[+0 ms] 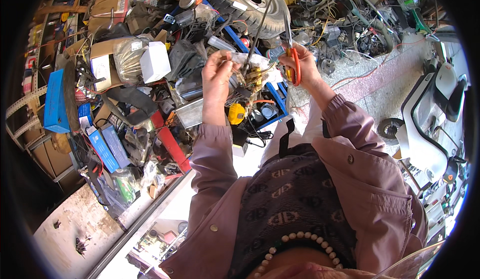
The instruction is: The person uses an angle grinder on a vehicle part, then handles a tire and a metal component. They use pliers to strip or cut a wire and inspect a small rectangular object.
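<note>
My right hand (pixel 303 62) holds a pair of scissors (pixel 294 63) by their orange handles, blades pointing away from me. Raised to the left of it, my left hand (pixel 220 71) has its thumb and fingertips pinched together on what looks like a thin wire end. Between the hands lies a tangle of wires with yellowish connectors (pixel 255 77), beside a clear plastic bag (pixel 272 67). A thin dark rod (pixel 261 24) slants up from the tangle. Just left of the scissors is a teal container (pixel 275 52). Below the wires sits a yellow rounded object (pixel 236 113).
A tyre on a wheel rim (pixel 250 1) lies beyond the hands. Blue boxes (pixel 58 101), a white box (pixel 155 62) and a red metal bar (pixel 170 142) crowd the left. At right, a white scooter (pixel 423 129) stands near a small wheel (pixel 390 128).
</note>
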A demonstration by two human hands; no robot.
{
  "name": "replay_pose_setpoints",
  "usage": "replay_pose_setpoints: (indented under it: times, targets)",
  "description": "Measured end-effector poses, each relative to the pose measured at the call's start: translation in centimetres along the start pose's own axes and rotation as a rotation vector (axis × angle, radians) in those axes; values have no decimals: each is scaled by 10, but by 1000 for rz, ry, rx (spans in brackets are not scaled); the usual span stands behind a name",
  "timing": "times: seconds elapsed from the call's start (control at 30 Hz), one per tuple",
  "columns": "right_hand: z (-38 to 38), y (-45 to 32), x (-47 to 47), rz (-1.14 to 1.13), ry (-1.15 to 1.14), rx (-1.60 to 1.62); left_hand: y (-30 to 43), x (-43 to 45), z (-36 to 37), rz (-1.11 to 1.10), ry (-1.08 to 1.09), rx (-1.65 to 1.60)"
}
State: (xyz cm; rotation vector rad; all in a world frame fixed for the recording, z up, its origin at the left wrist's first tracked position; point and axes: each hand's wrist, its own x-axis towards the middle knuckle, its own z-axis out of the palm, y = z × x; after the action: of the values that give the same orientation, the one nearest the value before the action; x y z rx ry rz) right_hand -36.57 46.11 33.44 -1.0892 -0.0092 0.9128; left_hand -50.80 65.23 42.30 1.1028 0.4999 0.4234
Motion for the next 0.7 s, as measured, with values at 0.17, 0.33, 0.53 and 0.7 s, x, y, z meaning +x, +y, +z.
replay_pose_setpoints:
  times: [0.17,0.33,0.53,0.7]
  targets:
    - [-15,32,1,175,128,4,-6,-3,-12,-33,34,21]
    - [-14,64,14,96,51,142,-8,-5,-9,-50,33,34]
    - [-8,70,24,-2,-2,248,-5,-8,-2,-41,67,66]
    - [-5,55,13,43,50,179,-10,-4,-4,-61,98,154]
